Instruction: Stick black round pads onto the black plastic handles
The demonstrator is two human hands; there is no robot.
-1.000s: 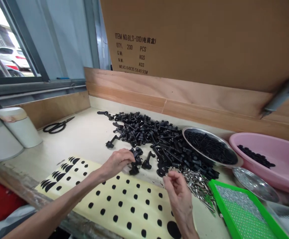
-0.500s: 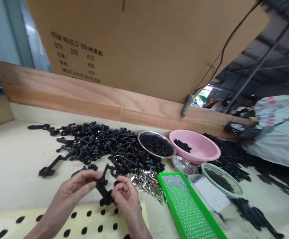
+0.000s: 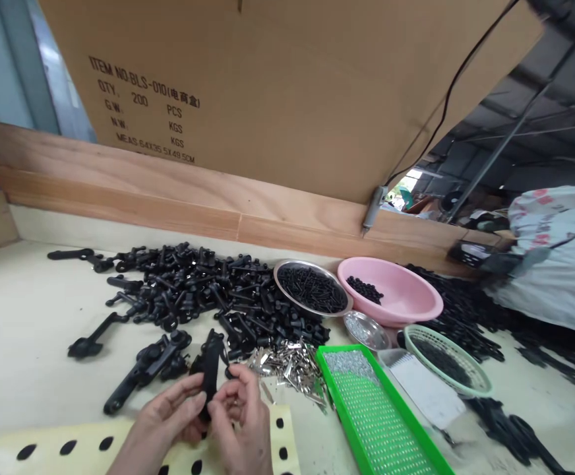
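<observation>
Pinching black plastic lever (image 3: 211, 369) between both hands, above near edge of spotted sheet (image 3: 70, 448), just in front of lever pile (image 3: 203, 290).
- Left hand (image 3: 169, 419): fingers curled, thumb and fingertips clamped on lever's lower end.
- Right hand (image 3: 241, 415): thumb and forefinger closed on same end from other side.
- Handling, judged: light, stiff moulded plastic, smooth, not fragile; best gripped along flat shank, clear of round head.
- Counts: one lever in hand; pile too many to count; one steel bowl (image 3: 312, 293) of black screws; one pink basin (image 3: 396, 300); one small steel dish (image 3: 366, 328); one green tray (image 3: 381, 415); one mesh basket (image 3: 446, 359); heap of metal clips (image 3: 287, 363), uncountable.
</observation>
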